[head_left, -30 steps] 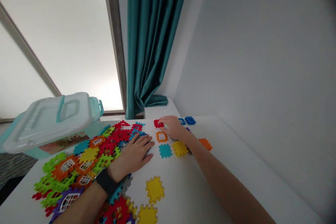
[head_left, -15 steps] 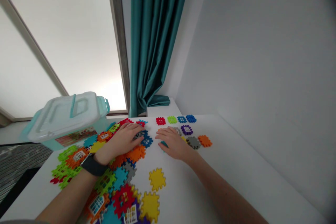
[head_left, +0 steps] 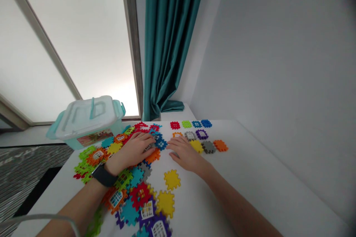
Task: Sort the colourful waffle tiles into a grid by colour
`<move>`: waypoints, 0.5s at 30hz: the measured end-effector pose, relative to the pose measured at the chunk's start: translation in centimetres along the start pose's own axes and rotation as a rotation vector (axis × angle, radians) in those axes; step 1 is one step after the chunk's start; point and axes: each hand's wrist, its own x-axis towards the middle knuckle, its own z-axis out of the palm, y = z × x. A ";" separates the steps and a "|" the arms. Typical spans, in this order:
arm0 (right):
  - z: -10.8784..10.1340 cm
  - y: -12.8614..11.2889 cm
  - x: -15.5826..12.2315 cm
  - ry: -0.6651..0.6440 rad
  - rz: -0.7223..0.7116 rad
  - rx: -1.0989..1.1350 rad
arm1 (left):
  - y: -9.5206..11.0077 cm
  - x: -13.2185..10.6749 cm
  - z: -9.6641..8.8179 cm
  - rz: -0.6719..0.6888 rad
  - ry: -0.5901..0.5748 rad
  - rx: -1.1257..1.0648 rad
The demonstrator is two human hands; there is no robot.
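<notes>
My left hand (head_left: 136, 148), with a dark watch on the wrist, lies palm down over a heap of interlocking plastic tiles. Its fingers are stretched out and apart, partly covering a grey tile (head_left: 149, 146) beside a dark blue tile (head_left: 161, 143). My right hand (head_left: 187, 154) rests low over the white table with its fingers extended. Close by it are an orange tile (head_left: 177, 134) and a yellow tile (head_left: 197, 146). Beneath the right palm, a sliver of turquoise barely shows; most of whatever is there is hidden.
Tiles lie in rows at the back, among them a red tile (head_left: 175, 125), a purple tile (head_left: 201, 134) and an orange tile (head_left: 220, 145). A lidded storage box (head_left: 91, 118) stands at the left. Two yellow tiles (head_left: 172, 179) lie nearer me. A wall borders the right.
The view has shifted, so everything sits slightly further right. My right hand has drawn back a little from the rows, uncovering more of the orange, grey and yellow tiles. The left hand stays over the heap.
</notes>
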 end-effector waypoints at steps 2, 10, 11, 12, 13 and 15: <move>0.0 -0.4 0.0 -0.009 0.000 0.002 | 0.2 -0.8 -0.1 0.003 0.004 0.022; 0.0 -1.9 -0.5 -0.009 -0.007 0.010 | 1.7 -3.6 -0.1 0.021 0.020 0.055; 0.0 -2.1 -0.8 -0.005 -0.002 0.010 | 1.9 -3.8 -0.1 0.023 0.017 0.053; 0.0 -2.2 -1.0 -0.002 0.004 0.012 | 2.1 -4.0 -0.1 0.025 0.014 0.047; 0.0 -2.3 -1.3 -0.001 0.010 0.013 | 2.2 -4.2 -0.1 0.026 0.015 0.039; 0.0 -2.6 -1.9 -0.007 0.021 0.012 | 2.6 -4.6 0.0 0.031 0.029 0.021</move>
